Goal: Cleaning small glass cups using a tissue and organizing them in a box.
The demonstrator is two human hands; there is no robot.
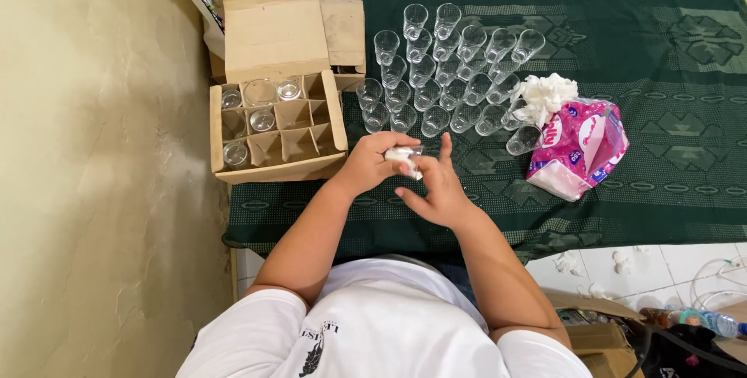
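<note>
The left hand (pixel 372 161) is curled around a small clear glass (pixel 411 158), fingers wrapped over it so that most of the glass is hidden; only its rim end shows toward the right. A wad of white tissue (pixel 402 157) sits at or in the mouth of the glass, and how deep it goes cannot be made out. The right hand (pixel 436 189) is mostly open, fingers spread and raised, its fingertips touching the tissue and glass; whether it pinches the tissue is not clear. Both hands hover over the near edge of the surface (pixel 661 168), covered by a dark green patterned cloth.

Just left stands a cardboard box (pixel 276 164) with dividers; a few compartments hold glasses, though the clear glass makes them hard to count. Beyond the hands a cluster of empty glasses (pixel 443 74) stands upright. To the right lie a pink tissue packet (pixel 580 148) and crumpled used tissues (pixel 547 94), which partly hide neighbouring glasses.
</note>
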